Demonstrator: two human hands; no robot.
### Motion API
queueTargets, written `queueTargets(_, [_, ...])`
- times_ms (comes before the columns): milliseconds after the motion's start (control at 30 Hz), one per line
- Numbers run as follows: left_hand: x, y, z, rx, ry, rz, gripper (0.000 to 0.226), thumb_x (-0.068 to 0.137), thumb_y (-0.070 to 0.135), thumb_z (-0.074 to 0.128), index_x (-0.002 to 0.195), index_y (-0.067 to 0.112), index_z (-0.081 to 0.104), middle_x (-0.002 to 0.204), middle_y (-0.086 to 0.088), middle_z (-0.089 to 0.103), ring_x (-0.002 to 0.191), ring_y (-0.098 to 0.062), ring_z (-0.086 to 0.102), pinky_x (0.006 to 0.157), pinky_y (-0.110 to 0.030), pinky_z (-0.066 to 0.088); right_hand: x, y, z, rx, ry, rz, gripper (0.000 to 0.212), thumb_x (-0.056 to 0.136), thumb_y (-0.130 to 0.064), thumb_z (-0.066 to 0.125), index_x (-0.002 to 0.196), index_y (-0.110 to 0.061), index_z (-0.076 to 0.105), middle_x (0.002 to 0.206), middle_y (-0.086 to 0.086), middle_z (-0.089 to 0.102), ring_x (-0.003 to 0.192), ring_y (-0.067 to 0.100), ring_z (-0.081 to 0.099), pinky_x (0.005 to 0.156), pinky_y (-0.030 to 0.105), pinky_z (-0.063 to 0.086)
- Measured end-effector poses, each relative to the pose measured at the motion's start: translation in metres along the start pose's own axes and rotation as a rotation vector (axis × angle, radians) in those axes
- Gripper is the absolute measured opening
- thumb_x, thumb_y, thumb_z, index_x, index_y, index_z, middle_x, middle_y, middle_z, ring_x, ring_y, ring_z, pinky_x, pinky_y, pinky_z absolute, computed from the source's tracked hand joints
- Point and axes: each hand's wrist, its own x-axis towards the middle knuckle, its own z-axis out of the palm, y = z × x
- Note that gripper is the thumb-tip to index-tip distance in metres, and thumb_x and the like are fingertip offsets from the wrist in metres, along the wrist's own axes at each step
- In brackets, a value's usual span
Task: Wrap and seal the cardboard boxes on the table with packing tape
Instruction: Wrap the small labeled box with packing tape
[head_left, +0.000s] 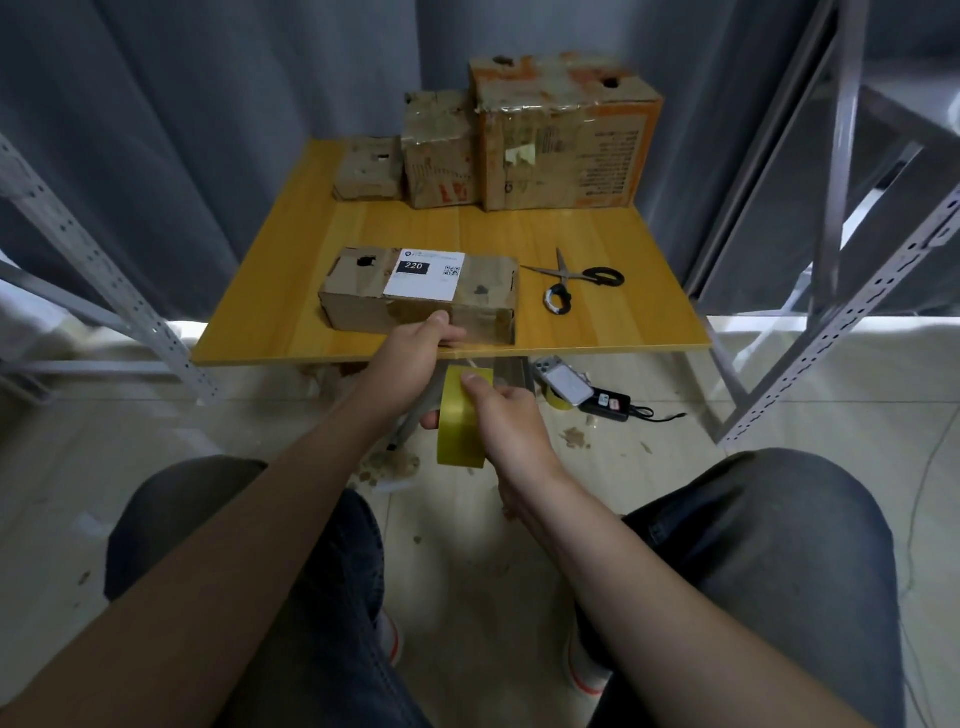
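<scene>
A long flat cardboard box (363, 296) with a white label marked 220 lies near the front edge of the yellow wooden table (571, 322). My left hand (410, 358) reaches up to the box's near side, thumb pressed on its front face. Just below the table edge, my right hand (509, 421) grips a yellow roll of packing tape (457, 421), thumb on top of the roll. A clear strip of tape seems to run from the roll up to the box. Three more worn boxes stand at the back: small (366, 169), medium (439, 150), large (563, 130).
Scissors (571, 283) lie on the table right of the labelled box. On the floor under the table edge sit a phone-like device (569, 387), a black charger (610, 405) and cardboard scraps. Grey metal shelf frames (831, 332) stand on both sides. My knees fill the foreground.
</scene>
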Motion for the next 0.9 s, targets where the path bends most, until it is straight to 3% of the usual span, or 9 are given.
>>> queueTargets(133, [0.004, 0.013, 0.009, 0.016, -0.068, -0.028, 0.051, 0.11, 0.051, 0.033, 0.14, 0.025, 0.064, 0.133, 0.01, 0.064, 0.11, -0.014, 0.06, 0.092, -0.039, 0.039, 0.006, -0.003, -0.005, -0.031, 0.018, -0.017, 0.033, 0.109, -0.039, 0.047, 0.113, -0.016, 0.071, 0.082, 0.006, 0.08, 0.071, 0.004, 0.073, 0.076, 0.027, 0.056])
queueTargets(200, [0.004, 0.017, 0.012, 0.016, -0.098, -0.055, 0.054, 0.108, 0.056, 0.034, 0.148, 0.028, 0.056, 0.147, 0.007, 0.058, 0.126, -0.024, 0.056, 0.098, -0.045, 0.041, 0.009, -0.004, -0.006, -0.038, 0.047, -0.015, 0.032, 0.108, -0.04, 0.048, 0.112, -0.018, 0.07, 0.088, 0.009, 0.081, 0.09, 0.014, 0.074, 0.096, 0.041, 0.056])
queueTargets(267, [0.005, 0.02, 0.013, 0.0, -0.1, -0.073, 0.054, 0.106, 0.058, 0.039, 0.149, 0.029, 0.055, 0.148, 0.004, 0.058, 0.127, -0.028, 0.056, 0.098, -0.044, 0.044, 0.011, -0.005, -0.006, -0.035, 0.071, -0.006, 0.032, 0.107, -0.041, 0.05, 0.112, -0.017, 0.07, 0.093, 0.011, 0.081, 0.103, 0.025, 0.072, 0.104, 0.05, 0.052])
queueTargets(367, [0.008, 0.019, 0.011, -0.051, -0.077, -0.061, 0.035, 0.106, 0.048, 0.049, 0.128, 0.029, 0.067, 0.126, 0.002, 0.068, 0.108, -0.023, 0.064, 0.072, -0.033, 0.042, 0.012, -0.006, -0.007, -0.037, 0.067, -0.009, 0.034, 0.107, -0.041, 0.049, 0.113, -0.017, 0.072, 0.09, 0.01, 0.081, 0.102, 0.025, 0.073, 0.104, 0.051, 0.053])
queueTargets(433, [0.009, 0.015, 0.008, -0.08, -0.036, -0.049, 0.022, 0.105, 0.042, 0.053, 0.106, 0.027, 0.07, 0.108, 0.004, 0.072, 0.097, -0.019, 0.067, 0.067, -0.031, 0.041, 0.013, -0.007, -0.008, -0.039, 0.063, -0.022, 0.034, 0.107, -0.04, 0.049, 0.112, -0.016, 0.072, 0.087, 0.009, 0.081, 0.1, 0.024, 0.073, 0.103, 0.048, 0.053])
queueTargets(600, [-0.008, 0.007, 0.0, -0.051, -0.082, -0.13, 0.041, 0.104, 0.051, 0.053, 0.081, 0.019, 0.062, 0.071, -0.003, 0.059, 0.059, -0.015, 0.056, 0.06, -0.03, 0.044, 0.017, -0.008, -0.007, -0.068, 0.122, -0.017, 0.03, 0.104, -0.041, 0.056, 0.098, -0.016, 0.071, 0.085, 0.003, 0.079, 0.089, 0.019, 0.07, 0.075, 0.033, 0.051])
queueTargets(700, [-0.025, 0.003, 0.0, -0.021, -0.253, -0.203, 0.054, 0.102, 0.063, 0.046, 0.067, 0.028, 0.066, 0.057, 0.006, 0.056, 0.053, -0.011, 0.057, 0.06, -0.029, 0.047, 0.019, -0.006, -0.007, -0.081, 0.137, -0.005, 0.03, 0.104, -0.043, 0.054, 0.1, -0.018, 0.071, 0.102, 0.009, 0.076, 0.098, 0.023, 0.07, 0.083, 0.036, 0.053])
queueTargets(833, [-0.03, -0.002, 0.009, -0.159, -0.159, -0.242, 0.032, 0.1, 0.05, 0.062, 0.104, 0.019, 0.07, 0.096, -0.006, 0.074, 0.088, -0.025, 0.071, 0.076, -0.036, 0.055, 0.019, -0.01, -0.002, -0.091, 0.12, 0.018, 0.031, 0.107, -0.041, 0.046, 0.115, -0.02, 0.066, 0.12, 0.01, 0.067, 0.113, 0.027, 0.063, 0.105, 0.047, 0.05])
queueTargets(900, [-0.03, -0.003, 0.012, -0.306, -0.102, -0.291, 0.028, 0.098, 0.042, 0.068, 0.11, 0.017, 0.071, 0.109, -0.01, 0.075, 0.096, -0.027, 0.073, 0.076, -0.036, 0.057, 0.018, -0.019, -0.006, -0.181, 0.081, 0.04, 0.041, 0.106, -0.046, 0.045, 0.123, -0.015, 0.066, 0.121, 0.01, 0.067, 0.113, 0.029, 0.064, 0.107, 0.05, 0.049])
